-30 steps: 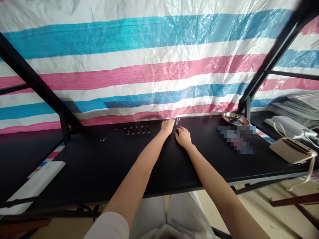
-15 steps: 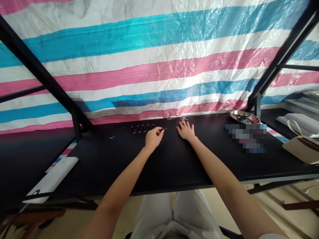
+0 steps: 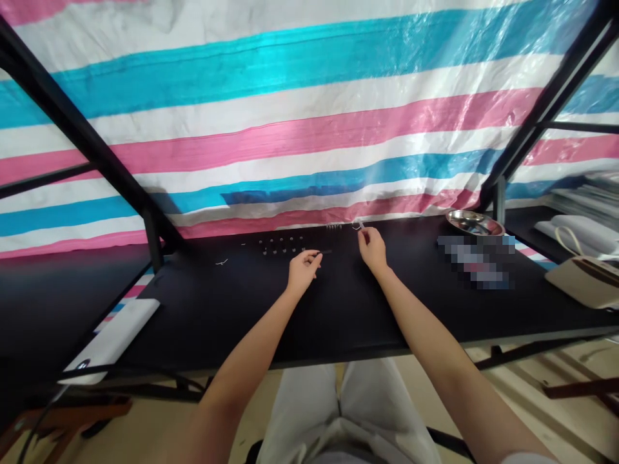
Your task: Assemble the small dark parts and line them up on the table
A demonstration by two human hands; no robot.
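Note:
My left hand (image 3: 304,272) is pinched on a small thin dark strip (image 3: 325,252), which points to the right just above the black table. To its right, my right hand (image 3: 373,248) closes its fingertips on a small pale piece (image 3: 360,225) by the table's back edge. A thin white loop (image 3: 356,226) shows at those fingertips; what exactly it is I cannot make out. Between the hands, farther back, stands a row of small pale pieces (image 3: 333,226). Left of my left hand, several small dark pieces (image 3: 284,251) with shiny ends lie in a row.
A shiny metal dish (image 3: 474,223) rests at the back right, with a blurred-out item (image 3: 474,261) in front. A white power strip (image 3: 113,341) lies at the left edge. Black frame posts (image 3: 155,238) rise at both sides before a striped sheet (image 3: 309,142). A beige bag (image 3: 580,283) is far right.
My right hand has gone from lying spread on the table to a pinch on the small pale piece at the back. My left hand still holds the dark strip.

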